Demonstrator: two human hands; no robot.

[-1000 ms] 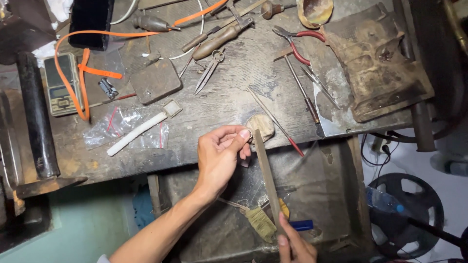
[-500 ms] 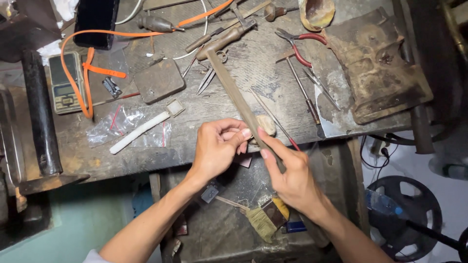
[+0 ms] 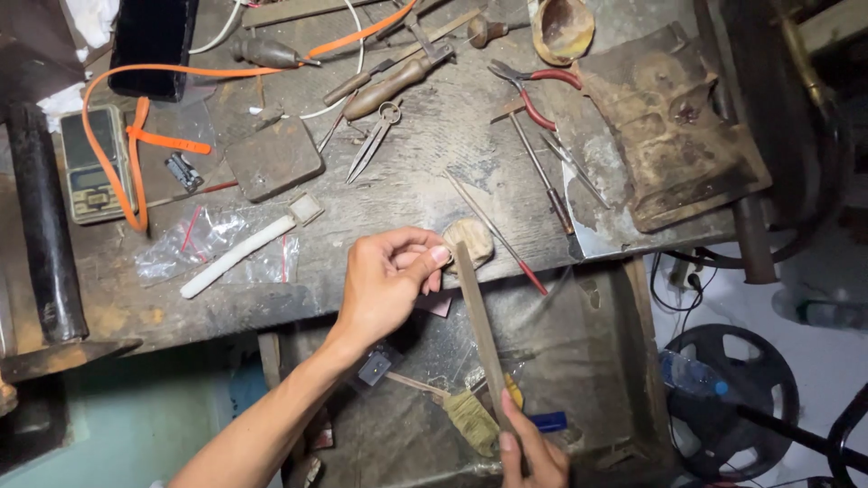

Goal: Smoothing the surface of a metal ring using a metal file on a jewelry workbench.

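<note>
My left hand [image 3: 387, 282] pinches a very small piece against a worn wooden peg [image 3: 470, 240] at the front edge of the workbench [image 3: 398, 194]; the piece itself is too small to make out. My right hand [image 3: 532, 450], at the bottom of the view, grips the near end of a long flat metal file [image 3: 479, 330]. The file's far tip rests at my left fingertips on the peg.
Scissors [image 3: 372, 138], red-handled pliers [image 3: 527, 93], thin rods, a dark square block [image 3: 273, 159], a white stick on a plastic bag [image 3: 237, 258], a small scale [image 3: 93, 163] and an orange strap [image 3: 136, 136] lie on the bench. An open drawer [image 3: 470, 398] sits below.
The file has been drawn back toward me: half a second ago it reached far across the bench with my right hand near the peg; now my right hand is low by the drawer.
</note>
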